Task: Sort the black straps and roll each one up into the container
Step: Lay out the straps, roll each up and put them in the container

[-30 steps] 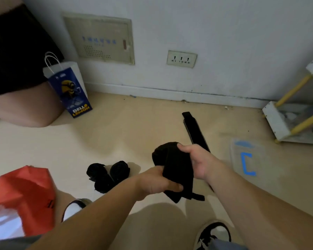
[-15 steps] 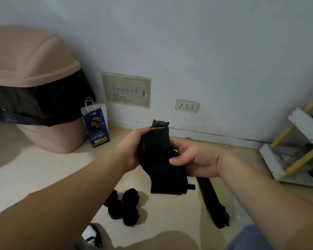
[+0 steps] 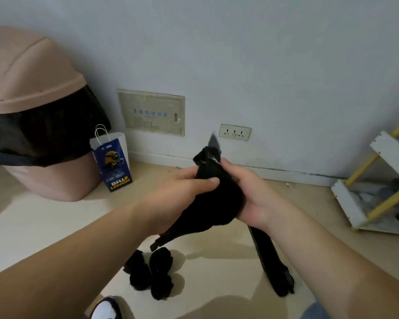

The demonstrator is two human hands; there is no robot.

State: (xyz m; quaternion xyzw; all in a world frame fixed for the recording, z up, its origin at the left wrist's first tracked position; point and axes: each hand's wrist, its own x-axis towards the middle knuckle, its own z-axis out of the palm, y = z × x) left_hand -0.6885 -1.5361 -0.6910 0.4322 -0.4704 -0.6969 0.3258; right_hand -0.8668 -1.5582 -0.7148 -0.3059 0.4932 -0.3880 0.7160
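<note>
A bunched black strap (image 3: 213,200) hangs in the air between my two hands at the centre of the view. My left hand (image 3: 182,192) grips its left side with the thumb laid over the cloth. My right hand (image 3: 251,192) cups and grips its right side. One end sticks up above my fingers, and a tail hangs down toward the lower left. On the floor below lie three rolled black straps (image 3: 151,275) in a cluster. Another black strap (image 3: 271,261) lies stretched out flat on the floor, partly hidden by my right forearm.
A pink lidded bin with a black liner (image 3: 32,125) stands at the left by the wall. A blue paper bag (image 3: 112,161) leans beside it. A white and yellow rack (image 3: 376,192) sits at the right. My shoe (image 3: 106,308) shows at the bottom edge.
The view has tilted up from the floor to the wall. Both hands lifted the strap and bunched it tighter; its lower tail now swings to the left.
</note>
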